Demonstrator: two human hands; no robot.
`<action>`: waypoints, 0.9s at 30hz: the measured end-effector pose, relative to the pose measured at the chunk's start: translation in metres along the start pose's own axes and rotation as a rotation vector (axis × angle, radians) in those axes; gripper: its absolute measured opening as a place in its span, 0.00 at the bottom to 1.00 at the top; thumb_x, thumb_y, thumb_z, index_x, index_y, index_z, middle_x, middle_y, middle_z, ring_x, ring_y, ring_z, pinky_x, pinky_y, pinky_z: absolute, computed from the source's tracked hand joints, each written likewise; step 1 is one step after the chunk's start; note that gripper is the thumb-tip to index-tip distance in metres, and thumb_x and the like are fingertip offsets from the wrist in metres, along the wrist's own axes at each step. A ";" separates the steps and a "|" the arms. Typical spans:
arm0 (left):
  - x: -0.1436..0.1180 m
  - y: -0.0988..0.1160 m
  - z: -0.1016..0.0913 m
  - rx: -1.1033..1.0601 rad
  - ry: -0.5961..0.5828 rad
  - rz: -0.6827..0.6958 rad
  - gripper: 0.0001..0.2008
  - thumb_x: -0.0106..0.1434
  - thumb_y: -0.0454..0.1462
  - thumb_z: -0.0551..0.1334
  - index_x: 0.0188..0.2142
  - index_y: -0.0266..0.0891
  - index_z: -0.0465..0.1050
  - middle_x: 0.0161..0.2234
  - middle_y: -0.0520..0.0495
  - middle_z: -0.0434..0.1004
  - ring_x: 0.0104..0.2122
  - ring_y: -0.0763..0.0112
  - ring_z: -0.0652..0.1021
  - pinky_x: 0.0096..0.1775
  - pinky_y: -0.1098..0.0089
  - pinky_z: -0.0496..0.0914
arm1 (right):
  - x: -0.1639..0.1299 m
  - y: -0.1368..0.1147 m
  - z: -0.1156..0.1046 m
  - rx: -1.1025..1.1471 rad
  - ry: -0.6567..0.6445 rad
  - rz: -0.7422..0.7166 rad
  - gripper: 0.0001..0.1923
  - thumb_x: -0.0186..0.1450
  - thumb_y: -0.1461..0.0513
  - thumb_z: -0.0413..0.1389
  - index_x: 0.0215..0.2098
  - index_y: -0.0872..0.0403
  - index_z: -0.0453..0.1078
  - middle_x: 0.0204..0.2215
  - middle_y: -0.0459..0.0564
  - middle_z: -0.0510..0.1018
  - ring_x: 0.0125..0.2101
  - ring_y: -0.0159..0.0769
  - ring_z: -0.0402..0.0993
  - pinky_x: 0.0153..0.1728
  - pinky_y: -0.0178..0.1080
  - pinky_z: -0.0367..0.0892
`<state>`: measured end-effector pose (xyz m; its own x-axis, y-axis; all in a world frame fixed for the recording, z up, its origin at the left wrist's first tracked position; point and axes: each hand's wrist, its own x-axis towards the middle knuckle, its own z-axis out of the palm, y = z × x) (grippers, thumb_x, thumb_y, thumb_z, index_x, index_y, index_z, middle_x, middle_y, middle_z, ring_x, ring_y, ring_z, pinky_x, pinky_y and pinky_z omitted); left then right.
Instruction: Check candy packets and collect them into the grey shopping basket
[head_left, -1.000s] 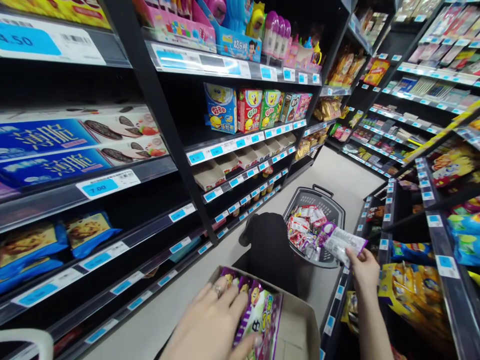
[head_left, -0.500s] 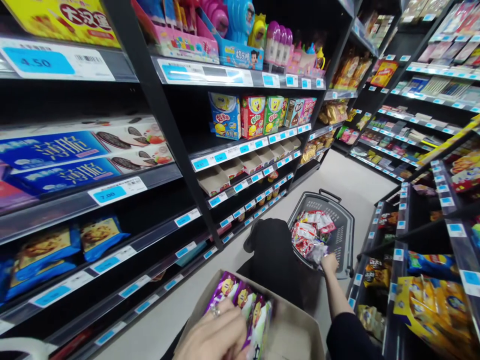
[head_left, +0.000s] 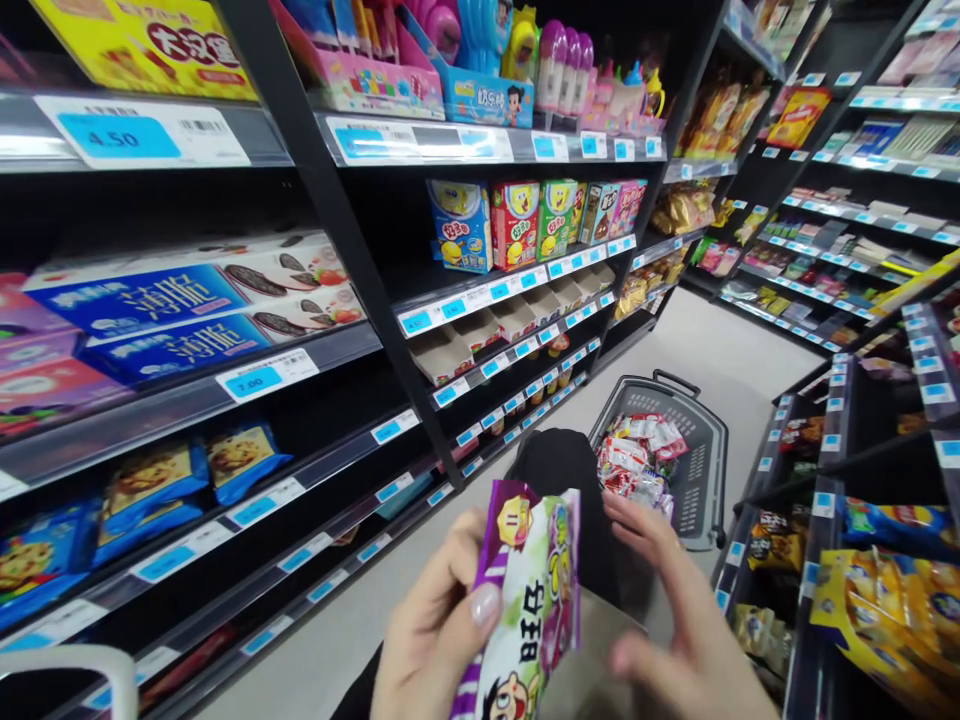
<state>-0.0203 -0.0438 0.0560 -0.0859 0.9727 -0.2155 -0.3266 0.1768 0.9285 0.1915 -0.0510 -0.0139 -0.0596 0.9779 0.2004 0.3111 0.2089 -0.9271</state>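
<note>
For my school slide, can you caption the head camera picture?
Left hand lifts a purple snack packet between shop shelves; right hand open beside it.

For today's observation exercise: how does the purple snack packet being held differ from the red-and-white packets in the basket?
The purple snack packet is upright, gripped by the left hand; the red-and-white packets lie heaped in the grey basket. The first looks larger, being nearer. Both are glossy wrapped snacks.

At six o'clock your snack packet (head_left: 529, 600) is purple, white and green; at two o'clock, a dark grey basket (head_left: 694, 450) of red-and-white wrappers (head_left: 634, 460).
</note>
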 end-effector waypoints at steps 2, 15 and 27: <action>-0.001 0.004 0.009 -0.119 0.010 -0.077 0.17 0.51 0.48 0.68 0.23 0.41 0.65 0.38 0.48 0.78 0.35 0.60 0.78 0.35 0.66 0.74 | -0.012 -0.020 0.017 -0.130 0.009 -0.197 0.50 0.50 0.47 0.67 0.66 0.43 0.53 0.65 0.54 0.58 0.63 0.57 0.54 0.60 0.55 0.57; 0.023 0.006 0.004 -0.486 -0.074 -0.513 0.13 0.57 0.36 0.64 0.43 0.35 0.73 0.38 0.42 0.80 0.39 0.57 0.81 0.42 0.61 0.76 | -0.017 -0.030 0.013 -0.654 0.282 -0.863 0.16 0.66 0.66 0.53 0.51 0.58 0.72 0.42 0.57 0.81 0.47 0.50 0.76 0.40 0.46 0.76; 0.025 -0.017 -0.028 0.030 -0.526 0.053 0.29 0.57 0.39 0.68 0.56 0.56 0.63 0.50 0.47 0.75 0.41 0.63 0.78 0.43 0.64 0.72 | -0.009 -0.027 0.005 0.342 0.321 0.166 0.18 0.64 0.53 0.57 0.49 0.53 0.73 0.33 0.53 0.82 0.31 0.42 0.80 0.30 0.37 0.75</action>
<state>-0.0433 -0.0265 0.0264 0.3853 0.9228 0.0057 -0.3069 0.1223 0.9439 0.1790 -0.0650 0.0077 0.2763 0.9578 0.0789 -0.0403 0.0936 -0.9948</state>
